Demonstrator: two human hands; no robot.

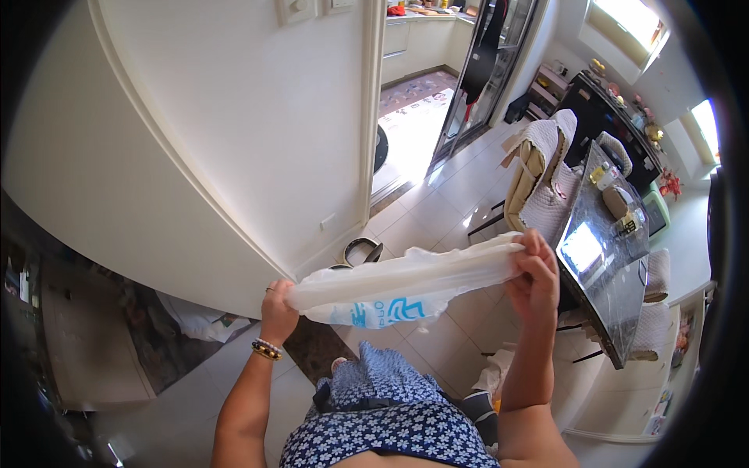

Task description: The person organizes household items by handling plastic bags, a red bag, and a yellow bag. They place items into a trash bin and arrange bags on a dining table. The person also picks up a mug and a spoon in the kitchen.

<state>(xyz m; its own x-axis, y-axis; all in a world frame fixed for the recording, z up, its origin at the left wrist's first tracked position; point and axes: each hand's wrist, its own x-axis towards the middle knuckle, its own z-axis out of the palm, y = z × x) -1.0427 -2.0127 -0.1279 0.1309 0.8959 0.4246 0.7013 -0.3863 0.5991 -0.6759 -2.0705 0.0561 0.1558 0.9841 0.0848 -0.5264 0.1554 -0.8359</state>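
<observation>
A white plastic bag [367, 290] with blue print is stretched sideways in front of me, gathered into a long strip. My left hand [278, 310] grips its left end, fingers closed, with a ring and beaded bracelets on that side. At the other end, my right hand [535, 269] pinches the bag, a little higher than the left. The bag sags slightly along its lower edge and hangs free above the tiled floor [468, 331].
On the right stands a dark marble-topped table [605, 281] with bottles on it, beside a chair with a quilted cover [542, 175]. A white wall [250, 117] fills the left. Ahead, a doorway with a glass sliding door [476, 86] opens onto a kitchen. A round-rimmed bin [363, 251] sits by the wall.
</observation>
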